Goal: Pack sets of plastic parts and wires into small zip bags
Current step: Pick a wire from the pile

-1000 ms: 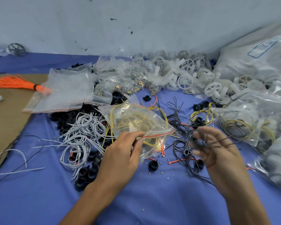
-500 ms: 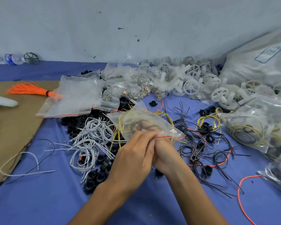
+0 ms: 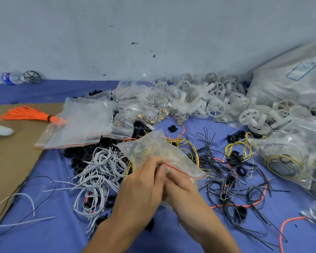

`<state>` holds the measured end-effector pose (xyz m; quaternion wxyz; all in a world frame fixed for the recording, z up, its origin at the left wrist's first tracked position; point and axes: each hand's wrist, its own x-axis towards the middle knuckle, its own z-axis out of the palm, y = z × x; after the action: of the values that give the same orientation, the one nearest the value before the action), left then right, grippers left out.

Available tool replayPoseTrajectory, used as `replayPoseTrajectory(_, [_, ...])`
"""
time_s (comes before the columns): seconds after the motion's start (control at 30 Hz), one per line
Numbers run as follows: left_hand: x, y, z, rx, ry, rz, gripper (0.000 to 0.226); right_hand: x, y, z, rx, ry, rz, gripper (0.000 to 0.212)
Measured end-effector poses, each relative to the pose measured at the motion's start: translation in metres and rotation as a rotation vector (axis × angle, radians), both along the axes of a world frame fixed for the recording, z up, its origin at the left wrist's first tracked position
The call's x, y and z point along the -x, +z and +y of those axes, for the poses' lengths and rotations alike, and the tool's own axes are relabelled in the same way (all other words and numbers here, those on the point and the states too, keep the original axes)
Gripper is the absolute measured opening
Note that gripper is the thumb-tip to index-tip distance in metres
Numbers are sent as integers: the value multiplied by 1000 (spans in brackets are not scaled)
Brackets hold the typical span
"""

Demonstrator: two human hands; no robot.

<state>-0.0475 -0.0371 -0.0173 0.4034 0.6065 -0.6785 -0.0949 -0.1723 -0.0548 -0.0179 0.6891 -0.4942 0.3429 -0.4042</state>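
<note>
Over a blue cloth (image 3: 62, 240), the zip bag (image 3: 159, 150) is pinched by left hand (image 3: 144, 181) and right hand (image 3: 179, 187). Its red seal (image 3: 186, 172) extends rightward from the grip.

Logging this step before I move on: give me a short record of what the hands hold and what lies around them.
held item: zip bag with yellow wires inside
left hand: pinches the bag at its red-striped mouth
right hand: pinches the same mouth, beside the left
left of bag: white wires in a loose pile
right of bag: black wires scattered on blue cloth
back: white wheels in a heap
</note>
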Motion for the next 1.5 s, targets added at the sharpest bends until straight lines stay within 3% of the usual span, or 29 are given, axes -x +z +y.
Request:
replayPoseTrajectory(0.33, [-9,40,-63,-97,-155,15,12,106,-2,-23,130,-415,225,20])
replayPoseTrajectory(0.47, [-8,46,-81,-95,-267,26,2,138,-8,-77,251,-510,537,25])
replayPoseTrajectory(0.57, [-5,41,-90,-95,-337,58,13,161,-10,-142,393,-520,924,22])
replayPoseTrajectory(0.67, [-6,35,-95,-95,-363,85,15,183,-9,-220,506,-572,1306,43])
replayPoseTrajectory(0.77, [-10,30,-99,-106,-368,111,15,199,-5,-285,383,-610,1550,72])
replayPoseTrajectory(0.83, [-14,29,-102,-117,-346,118,16,205,-15,-310,266,-506,1692,83])
replayPoseTrajectory(0.93, [-18,28,-104,-122,-310,132,16,204,-35,-317,236,-490,1864,71])
replayPoseTrajectory(1.07, [-26,28,-107,-126,-279,176,14,212,-45,-311,375,-653,1799,55])
replayPoseTrajectory(1.23, [-30,31,-109,-96,-242,193,20,217,-18,-294,433,-879,1436,45])
replayPoseTrajectory(1.33, [-32,31,-109,-87,-212,221,19,201,18,-264,378,-882,956,44])
replayPoseTrajectory(1.43, [-31,34,-108,-72,-190,222,14,176,62,-215,470,-634,403,42])
replayPoseTrajectory(1.5, [-32,35,-107,-46,-174,216,11,162,86,-185,548,-472,243,40])
